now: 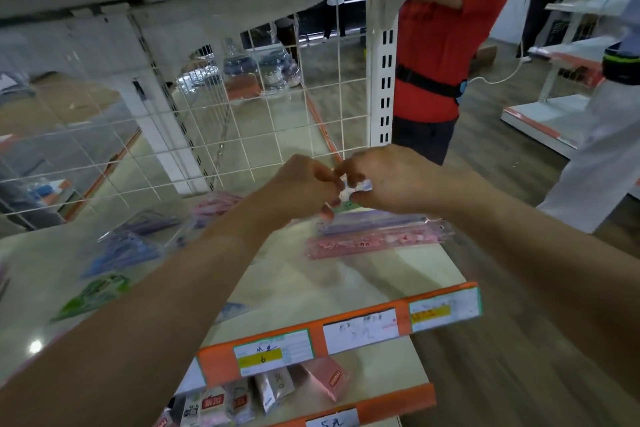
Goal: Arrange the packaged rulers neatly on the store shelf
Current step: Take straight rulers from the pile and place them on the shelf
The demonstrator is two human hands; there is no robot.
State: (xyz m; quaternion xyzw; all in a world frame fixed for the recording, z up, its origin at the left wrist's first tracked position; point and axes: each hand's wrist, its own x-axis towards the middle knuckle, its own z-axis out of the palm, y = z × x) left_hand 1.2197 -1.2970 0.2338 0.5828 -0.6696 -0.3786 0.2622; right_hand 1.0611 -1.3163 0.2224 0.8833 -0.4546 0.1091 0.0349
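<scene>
Your left hand (304, 184) and right hand (391, 180) meet over the shelf (311, 281), curled fingers of both pinching the white end of the ruler pack (381, 236). It lies at the far right of the shelf, with other packs (121, 250) scattered to the left.

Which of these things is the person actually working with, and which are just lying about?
In the job: left hand and right hand pinching a small white tag; packaged rulers; shelf.
Lying about: price labels; boxes on the lower shelf; water bottles; bystander in red.
</scene>
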